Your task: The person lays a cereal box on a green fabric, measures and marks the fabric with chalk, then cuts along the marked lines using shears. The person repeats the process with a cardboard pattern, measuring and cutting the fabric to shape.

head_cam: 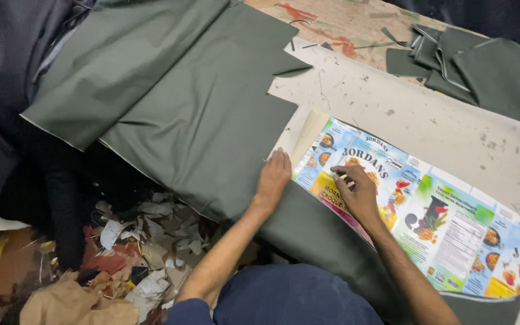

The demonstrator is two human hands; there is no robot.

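Note:
A large sheet of dark green fabric [176,102] lies spread over the worktable [428,120]. On its right part rests a flattened, colourfully printed cardboard carton [428,222], used like a template. My left hand [274,177] lies flat, fingers together, on the fabric at the carton's left edge. My right hand [355,191] presses on the carton with its fingers bent; a thin dark stick-like thing seems pinched at the fingertips, too small to identify.
Several cut pieces of the same green fabric [482,66] are stacked at the far right of the table. Paper and fabric scraps [133,253] litter the floor at lower left. Dark cloth [7,60] hangs at upper left.

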